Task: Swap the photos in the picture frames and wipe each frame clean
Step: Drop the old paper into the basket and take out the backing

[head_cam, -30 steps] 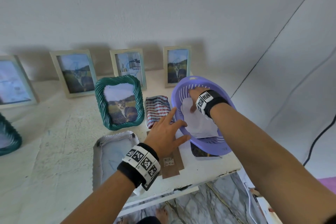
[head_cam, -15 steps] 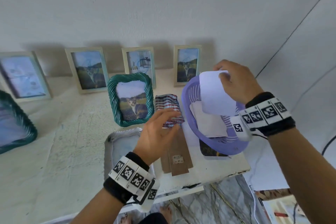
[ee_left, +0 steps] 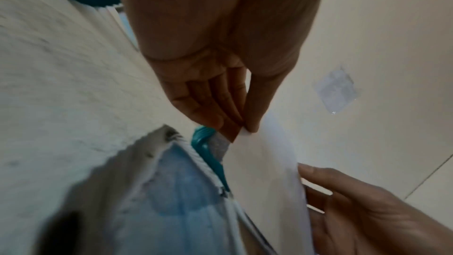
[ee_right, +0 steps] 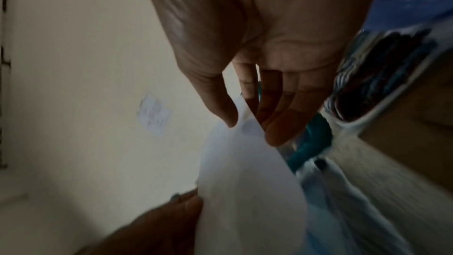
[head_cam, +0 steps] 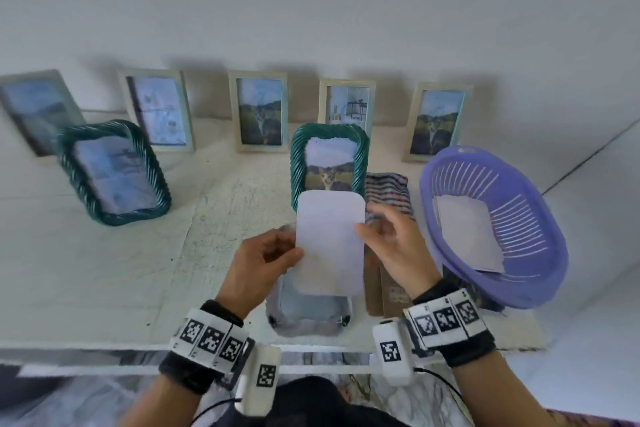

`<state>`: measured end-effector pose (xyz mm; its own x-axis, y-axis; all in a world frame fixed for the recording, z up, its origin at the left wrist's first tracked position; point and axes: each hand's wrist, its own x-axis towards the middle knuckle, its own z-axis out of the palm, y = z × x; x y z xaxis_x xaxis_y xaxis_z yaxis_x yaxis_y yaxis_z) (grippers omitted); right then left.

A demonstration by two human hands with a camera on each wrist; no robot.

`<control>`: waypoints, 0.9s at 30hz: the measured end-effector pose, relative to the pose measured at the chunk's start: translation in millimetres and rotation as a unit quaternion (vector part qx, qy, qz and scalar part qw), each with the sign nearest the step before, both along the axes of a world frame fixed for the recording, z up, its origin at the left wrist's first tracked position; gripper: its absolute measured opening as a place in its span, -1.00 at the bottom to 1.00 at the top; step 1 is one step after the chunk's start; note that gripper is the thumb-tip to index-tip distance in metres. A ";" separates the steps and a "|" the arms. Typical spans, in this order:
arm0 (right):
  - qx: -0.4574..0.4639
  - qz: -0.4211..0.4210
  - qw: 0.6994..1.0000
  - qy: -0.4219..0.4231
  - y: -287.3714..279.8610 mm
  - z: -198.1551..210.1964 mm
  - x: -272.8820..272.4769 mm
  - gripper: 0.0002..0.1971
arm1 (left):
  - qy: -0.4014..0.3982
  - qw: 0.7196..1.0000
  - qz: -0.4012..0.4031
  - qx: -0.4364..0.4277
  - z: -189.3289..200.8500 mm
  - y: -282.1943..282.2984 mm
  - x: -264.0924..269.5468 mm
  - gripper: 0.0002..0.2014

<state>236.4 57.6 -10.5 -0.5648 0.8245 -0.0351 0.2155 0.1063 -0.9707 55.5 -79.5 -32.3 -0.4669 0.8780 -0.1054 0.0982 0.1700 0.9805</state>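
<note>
Both hands hold a white photo sheet (head_cam: 330, 239), blank side up, above an open frame (head_cam: 310, 314) that lies face down near the table's front edge. My left hand (head_cam: 273, 255) pinches the sheet's left edge (ee_left: 245, 133) between thumb and fingers. My right hand (head_cam: 388, 236) pinches its right edge (ee_right: 245, 121). Behind the sheet a teal rope-rim frame (head_cam: 327, 158) with a cat photo stands upright. A brown backing board (head_cam: 384, 291) lies to the right of the open frame, partly under my right wrist. A striped cloth (head_cam: 388, 189) lies folded beyond it.
A purple basket (head_cam: 533, 218) at the right holds more white sheets (head_cam: 467, 229). Several pale frames (head_cam: 261, 111) lean on the wall at the back. A second teal frame (head_cam: 110, 172) leans at the left. The table's front edge (head_cam: 104, 343) is close to me.
My right hand lifted a sheet out of the basket and carried it left over the open frame. My left hand rose and took its left edge. The view shifted right.
</note>
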 end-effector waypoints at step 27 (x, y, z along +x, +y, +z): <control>0.177 0.075 0.928 -0.319 -30.6 -63.6 -27.1 -0.61 | 0.260 0.959 -0.011 -0.114 -63.3 -26.4 -21.2 -0.63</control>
<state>209.4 27.0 -74.0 -0.6312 0.7621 -0.1440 0.6914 0.4688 -0.5496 34.3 -105.9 -95.5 -0.4897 0.8703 -0.0532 0.5700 0.3657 0.7358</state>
